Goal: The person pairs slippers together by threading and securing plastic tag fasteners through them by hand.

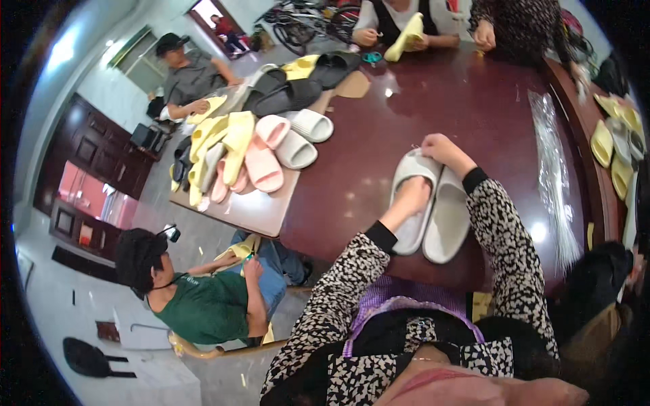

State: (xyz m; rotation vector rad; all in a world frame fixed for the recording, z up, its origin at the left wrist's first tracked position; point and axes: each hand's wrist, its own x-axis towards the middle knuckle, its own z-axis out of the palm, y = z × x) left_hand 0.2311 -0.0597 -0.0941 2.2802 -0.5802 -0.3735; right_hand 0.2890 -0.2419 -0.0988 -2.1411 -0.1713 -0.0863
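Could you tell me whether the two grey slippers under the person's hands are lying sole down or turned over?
Sole down: both grey slippers lie side by side on the dark red table, straps up, the left hand inside one.

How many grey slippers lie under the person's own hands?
2, side by side on the dark table: the left slipper has the left hand inside, and the right slipper has the right hand at its toe end.

clear plastic bags lie in a long shiny strip along the counter's right edge; no labels, signs or screens.
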